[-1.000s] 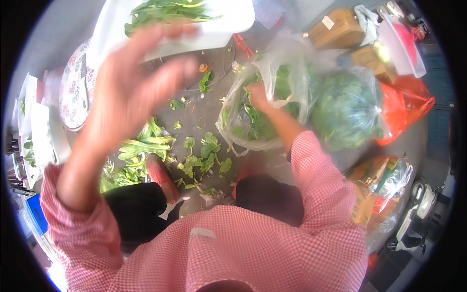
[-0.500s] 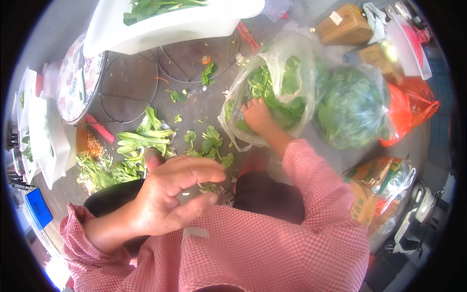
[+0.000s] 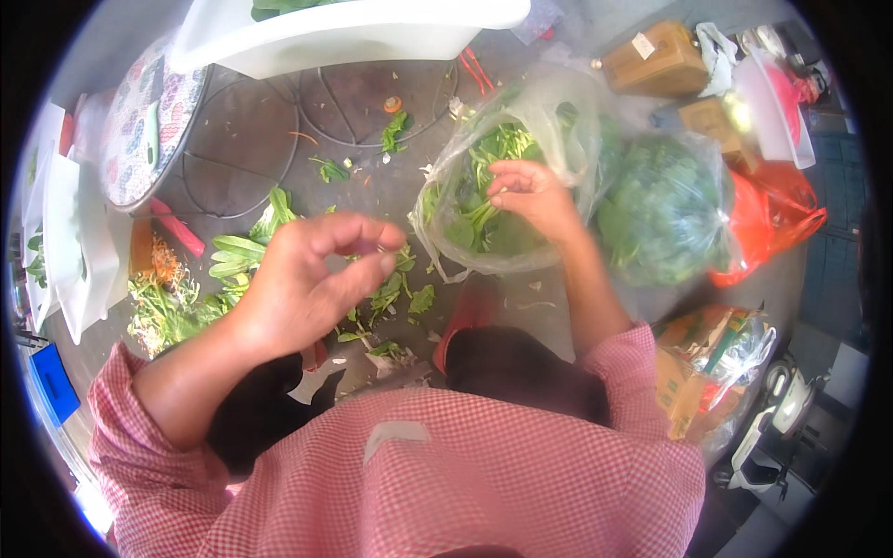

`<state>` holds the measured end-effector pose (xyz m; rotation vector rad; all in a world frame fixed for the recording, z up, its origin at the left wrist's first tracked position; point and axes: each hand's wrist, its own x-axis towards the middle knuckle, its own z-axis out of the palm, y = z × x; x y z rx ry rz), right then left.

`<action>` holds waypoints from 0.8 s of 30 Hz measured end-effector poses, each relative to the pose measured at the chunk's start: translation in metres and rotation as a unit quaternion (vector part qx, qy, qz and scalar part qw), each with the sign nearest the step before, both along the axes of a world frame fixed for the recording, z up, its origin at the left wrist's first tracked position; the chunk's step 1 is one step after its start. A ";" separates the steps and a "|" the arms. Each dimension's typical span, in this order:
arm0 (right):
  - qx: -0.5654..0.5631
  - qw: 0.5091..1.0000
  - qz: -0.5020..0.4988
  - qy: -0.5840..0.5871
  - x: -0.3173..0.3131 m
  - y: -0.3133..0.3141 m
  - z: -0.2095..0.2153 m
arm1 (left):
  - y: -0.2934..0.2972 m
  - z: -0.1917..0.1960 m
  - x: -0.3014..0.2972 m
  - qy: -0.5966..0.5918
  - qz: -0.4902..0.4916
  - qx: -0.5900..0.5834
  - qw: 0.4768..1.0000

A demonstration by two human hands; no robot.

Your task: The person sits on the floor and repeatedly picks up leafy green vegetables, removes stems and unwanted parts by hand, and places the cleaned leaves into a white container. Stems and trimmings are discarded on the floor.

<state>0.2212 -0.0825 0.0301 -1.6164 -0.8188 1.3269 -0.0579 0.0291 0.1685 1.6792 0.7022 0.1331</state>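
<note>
My left hand (image 3: 312, 274) is raised over the floor greens, thumb and forefinger curled until the tips almost meet. A tiny pale speck shows between them, too small to name. At the mouth of a clear plastic bag (image 3: 581, 200), my right hand (image 3: 538, 197) pinches at thin stems of the leafy greens (image 3: 479, 219) inside. Its fingers partly hide what they grip. Below my left hand lie loose leaves (image 3: 386, 296) and, to its left, a heap of trimmed greens (image 3: 172, 316).
A white tub (image 3: 344, 33) stands at the top, near a round patterned stool (image 3: 139, 139). To the right are a full bag of greens (image 3: 660, 209), a red bag (image 3: 767, 219) and a cardboard box (image 3: 684, 391). White containers (image 3: 79, 242) line the left. Scraps litter the floor.
My right hand has come up out of the bag's greens, its fingers now pinched. My left hand has risen a little, its thumb and forefinger closer together. The view has shifted slightly.
</note>
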 end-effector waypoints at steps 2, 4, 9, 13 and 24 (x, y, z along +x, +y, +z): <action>0.047 0.996 0.008 0.076 -0.012 0.010 0.039 | -0.002 -0.014 0.007 0.001 0.040 0.021 0.999; 0.081 0.988 0.027 0.131 -0.031 0.018 0.062 | -0.003 -0.021 0.016 -0.002 0.047 0.063 0.997; 0.138 0.971 0.027 0.192 -0.069 0.028 0.093 | -0.009 -0.030 0.031 -0.047 0.061 0.022 0.997; 0.131 0.964 -0.009 0.230 -0.078 0.023 0.086 | -0.005 -0.028 0.029 -0.092 0.090 -0.087 0.988; 0.148 0.988 0.043 -0.017 -0.094 0.020 0.077 | 0.006 -0.034 0.019 0.021 -0.060 0.189 0.980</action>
